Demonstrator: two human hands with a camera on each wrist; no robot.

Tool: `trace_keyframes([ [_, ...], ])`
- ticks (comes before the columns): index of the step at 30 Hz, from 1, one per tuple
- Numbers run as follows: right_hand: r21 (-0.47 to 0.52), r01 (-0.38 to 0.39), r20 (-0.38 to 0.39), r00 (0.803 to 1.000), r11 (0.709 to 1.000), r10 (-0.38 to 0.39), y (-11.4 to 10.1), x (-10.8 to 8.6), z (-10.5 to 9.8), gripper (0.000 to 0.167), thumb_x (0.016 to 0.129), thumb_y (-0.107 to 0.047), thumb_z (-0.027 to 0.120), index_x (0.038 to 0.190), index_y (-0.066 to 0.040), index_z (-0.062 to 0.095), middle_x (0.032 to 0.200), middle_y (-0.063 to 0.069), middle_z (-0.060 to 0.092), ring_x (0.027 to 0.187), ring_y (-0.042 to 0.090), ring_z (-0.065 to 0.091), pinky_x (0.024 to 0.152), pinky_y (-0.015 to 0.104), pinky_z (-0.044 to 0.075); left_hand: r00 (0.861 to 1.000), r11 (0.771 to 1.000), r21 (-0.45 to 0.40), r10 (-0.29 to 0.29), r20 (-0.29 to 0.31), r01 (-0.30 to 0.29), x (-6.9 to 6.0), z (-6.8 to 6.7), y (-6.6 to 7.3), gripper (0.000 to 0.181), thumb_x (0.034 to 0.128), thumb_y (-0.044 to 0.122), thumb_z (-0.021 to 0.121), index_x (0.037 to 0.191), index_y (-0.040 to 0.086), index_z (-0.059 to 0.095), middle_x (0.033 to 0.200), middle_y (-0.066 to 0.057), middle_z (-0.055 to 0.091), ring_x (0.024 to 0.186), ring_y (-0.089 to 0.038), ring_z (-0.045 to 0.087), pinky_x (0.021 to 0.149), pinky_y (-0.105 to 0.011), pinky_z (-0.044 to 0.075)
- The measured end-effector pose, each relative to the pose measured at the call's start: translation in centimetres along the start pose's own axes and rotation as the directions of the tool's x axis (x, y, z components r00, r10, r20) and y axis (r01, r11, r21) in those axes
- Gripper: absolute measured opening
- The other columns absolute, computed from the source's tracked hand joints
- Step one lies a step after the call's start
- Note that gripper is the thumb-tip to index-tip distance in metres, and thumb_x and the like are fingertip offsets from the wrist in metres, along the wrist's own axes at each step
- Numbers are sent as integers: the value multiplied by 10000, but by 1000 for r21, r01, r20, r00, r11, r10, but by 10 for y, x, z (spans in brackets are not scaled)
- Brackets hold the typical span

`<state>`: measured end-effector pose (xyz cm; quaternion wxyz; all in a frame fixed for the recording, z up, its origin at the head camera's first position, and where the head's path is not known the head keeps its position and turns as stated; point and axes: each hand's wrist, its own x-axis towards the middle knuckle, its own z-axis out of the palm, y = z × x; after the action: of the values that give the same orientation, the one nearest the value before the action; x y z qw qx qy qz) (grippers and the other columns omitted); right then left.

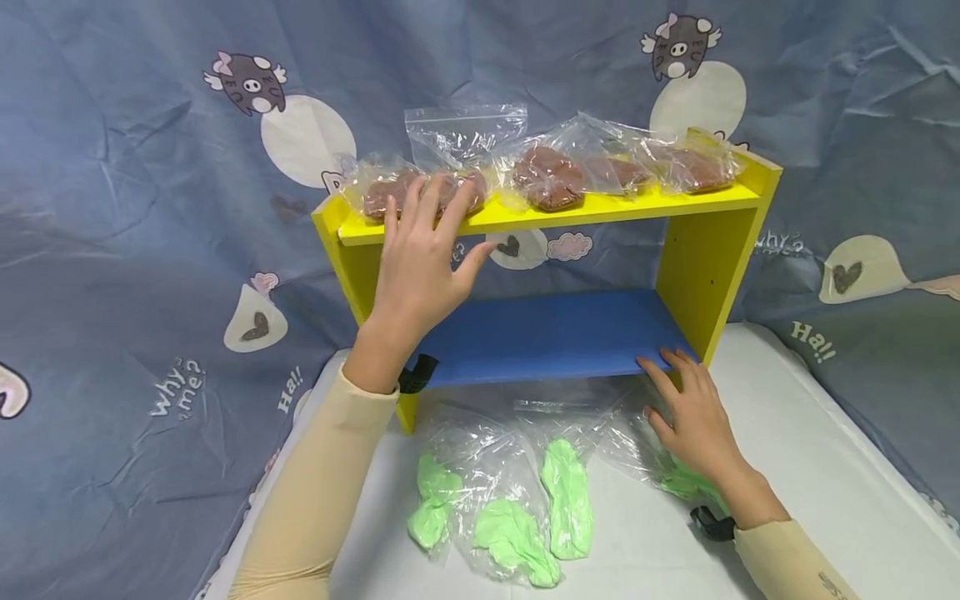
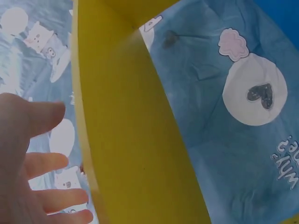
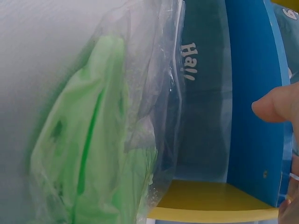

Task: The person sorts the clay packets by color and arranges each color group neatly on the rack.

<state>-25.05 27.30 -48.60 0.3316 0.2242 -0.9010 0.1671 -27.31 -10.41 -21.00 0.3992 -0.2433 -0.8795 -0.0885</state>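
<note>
In the head view my left hand (image 1: 422, 271) reaches up to the yellow top shelf (image 1: 517, 218), fingers spread over a bag of brown material (image 1: 386, 196) at its left end; whether they touch it I cannot tell. The left wrist view shows that hand (image 2: 28, 154) beside the yellow side panel (image 2: 126, 126). My right hand (image 1: 693, 421) is at the right front edge of the blue lower shelf (image 1: 555, 333), fingers extended. In the right wrist view its thumb lies over the blue board (image 3: 257, 93), with a bag of green material (image 3: 88, 135) to the left.
More bags of brown material (image 1: 549, 177) lie along the top shelf. Below the blue shelf, several clear bags with green material (image 1: 566, 500) rest on the white surface (image 1: 795, 450). A patterned blue cloth (image 1: 150, 275) hangs behind and at both sides.
</note>
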Motion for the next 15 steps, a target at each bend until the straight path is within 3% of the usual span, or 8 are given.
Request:
trace_keyframes([
  [5,-3,6,-2,1000,1000,-6,-1,0,1,777,802,-182,766,1518,-170,463,1530,254,361,1429,467,267,1171,600,169,993,998,-29,58,-107,-62,-23,-10,-2,614,980,353,613,1537,162,437,1561,-176,391,1498,-331,239,1206,-550,127],
  [11,-5,2,2,1000,1000,-2,-3,-1,0,775,806,-172,765,1519,-170,461,1532,253,361,1431,467,266,1171,606,164,971,991,-71,92,-219,-110,-49,-20,-4,542,945,243,651,1458,103,541,1497,-192,473,1437,-375,350,1177,-556,235],
  [15,-8,-6,0,1000,1000,6,-3,-1,0,785,801,-160,775,1520,-167,458,1533,251,360,1432,467,264,1178,605,150,962,986,-94,111,-250,-138,-71,-20,-2,487,929,200,665,1391,63,600,1456,-204,512,1401,-384,398,1136,-582,293],
])
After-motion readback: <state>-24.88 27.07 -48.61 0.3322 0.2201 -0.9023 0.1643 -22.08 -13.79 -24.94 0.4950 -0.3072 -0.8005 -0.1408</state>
